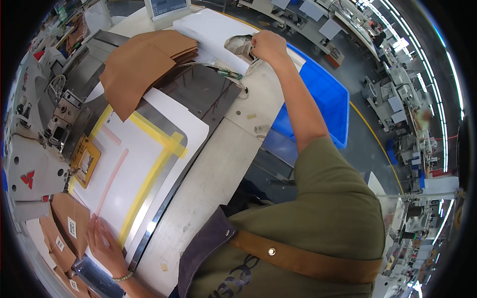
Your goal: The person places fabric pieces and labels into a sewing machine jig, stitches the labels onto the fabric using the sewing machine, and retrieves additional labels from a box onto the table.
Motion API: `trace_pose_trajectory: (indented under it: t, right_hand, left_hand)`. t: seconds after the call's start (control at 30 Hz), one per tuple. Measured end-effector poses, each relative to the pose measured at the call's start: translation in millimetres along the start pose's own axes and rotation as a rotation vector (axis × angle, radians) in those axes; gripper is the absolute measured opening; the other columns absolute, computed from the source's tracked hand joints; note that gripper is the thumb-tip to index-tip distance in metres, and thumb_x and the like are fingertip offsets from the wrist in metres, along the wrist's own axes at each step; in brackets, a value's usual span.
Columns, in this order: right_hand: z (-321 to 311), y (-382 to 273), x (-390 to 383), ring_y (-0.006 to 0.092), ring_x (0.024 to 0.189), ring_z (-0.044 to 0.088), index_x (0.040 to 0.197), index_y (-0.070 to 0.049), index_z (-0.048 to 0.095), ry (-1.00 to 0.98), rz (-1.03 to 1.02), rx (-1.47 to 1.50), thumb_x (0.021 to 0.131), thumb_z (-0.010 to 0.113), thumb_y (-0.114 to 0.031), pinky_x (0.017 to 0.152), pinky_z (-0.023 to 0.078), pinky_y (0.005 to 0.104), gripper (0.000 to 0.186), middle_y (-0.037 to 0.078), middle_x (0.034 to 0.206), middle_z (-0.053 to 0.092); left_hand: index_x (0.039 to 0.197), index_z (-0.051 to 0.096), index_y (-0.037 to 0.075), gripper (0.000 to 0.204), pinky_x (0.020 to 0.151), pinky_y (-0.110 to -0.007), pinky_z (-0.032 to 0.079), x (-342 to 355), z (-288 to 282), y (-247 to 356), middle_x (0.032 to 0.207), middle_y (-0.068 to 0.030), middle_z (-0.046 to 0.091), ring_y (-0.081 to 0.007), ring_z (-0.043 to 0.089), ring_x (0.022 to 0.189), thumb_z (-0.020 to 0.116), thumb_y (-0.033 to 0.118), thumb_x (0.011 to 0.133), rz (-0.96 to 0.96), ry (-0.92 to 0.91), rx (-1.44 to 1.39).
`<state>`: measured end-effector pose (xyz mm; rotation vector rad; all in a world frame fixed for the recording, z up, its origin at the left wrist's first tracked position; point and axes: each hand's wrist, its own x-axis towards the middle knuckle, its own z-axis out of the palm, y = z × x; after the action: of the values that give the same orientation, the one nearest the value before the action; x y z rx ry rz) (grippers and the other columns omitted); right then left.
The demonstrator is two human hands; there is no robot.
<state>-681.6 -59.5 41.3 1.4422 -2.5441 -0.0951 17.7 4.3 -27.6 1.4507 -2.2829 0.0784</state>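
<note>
My left hand [105, 247], with a beaded bracelet at the wrist, lies with fingers stretched out on the lower end of a white template sheet [144, 191] edged with yellow tape. Its fingertips meet the end of a long pink strip [112, 181] on the sheet. Beside it lie brown pieces with small white labels [69, 223]. Far off, my right hand [269, 46] is bent closed at the rim of a rounded hollow with pale, crumpled contents [239, 45]. Whatever its fingers hold is hidden. A stack of brown pieces [144, 62] rests beyond the template.
A sewing machine head [37, 154] stands at the left, with a yellow frame [84, 161] beside it. Green-handled snips [226, 72] lie past the brown stack. A blue bin [325, 102] is right of the table. A control screen [168, 7] stands at the back.
</note>
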Motion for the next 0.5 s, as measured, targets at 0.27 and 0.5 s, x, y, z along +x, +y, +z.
trace_pose_trajectory:
  t: [0.27, 0.5]
  right_hand:
    - [8.9, -0.5, -10.5, 0.0334, 0.125, 0.062, 0.114, -0.01, 0.084, 0.115, 0.102, -0.006, 0.081, 0.086, -0.044, 0.097, 0.058, 0.0483, 0.047, 0.014, 0.125, 0.065]
    - [10.4, -2.3, -5.9, 0.0351, 0.126, 0.062, 0.114, -0.003, 0.082, 0.086, 0.125, -0.053, 0.082, 0.086, -0.044, 0.1, 0.058, 0.048, 0.052, 0.015, 0.126, 0.065]
  left_hand:
    - [0.129, 0.072, -0.002, 0.028, 0.108, -0.048, 0.053, -1.0, -0.6, -0.8, 0.139, -0.0151, 0.071, -0.0381, 0.066, 0.127, 0.063, 0.004, 0.103, -0.001, -0.003, -0.028]
    - [0.13, 0.073, -0.002, 0.029, 0.109, -0.048, 0.052, -2.0, -0.2, -1.9, 0.14, -0.0145, 0.071, -0.0374, 0.066, 0.128, 0.064, 0.006, 0.103, 0.014, -0.008, -0.015]
